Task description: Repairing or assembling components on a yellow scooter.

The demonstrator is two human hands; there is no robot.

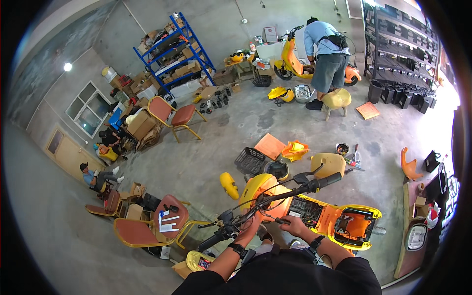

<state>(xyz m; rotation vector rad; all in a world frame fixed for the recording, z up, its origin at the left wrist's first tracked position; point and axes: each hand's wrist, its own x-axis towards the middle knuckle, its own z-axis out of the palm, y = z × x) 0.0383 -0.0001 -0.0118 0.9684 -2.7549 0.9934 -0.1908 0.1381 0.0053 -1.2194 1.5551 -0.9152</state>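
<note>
Before me stands a partly stripped yellow and orange electric scooter (265,189), its handlebar (280,195) turned at a slant across my view. My left hand (251,223) reaches in under the handlebar among black cables at the front panel; its fingers are mostly hidden. Beside it my right hand (295,227) is closed on a small dark tool (282,221), which points toward the front panel and my left hand. Its exact kind is too small to make out. Wiring shows in the open footboard (307,211). Behind it is the uncovered seat frame (356,226).
Around the scooter lie a black basket (250,161), a helmet (277,170), a yellow stool (328,165), orange panels (270,146) and hand tools (355,158). Chairs (172,214) stand at left. Another person (325,54) bends over a second scooter (291,61); more people sit far left.
</note>
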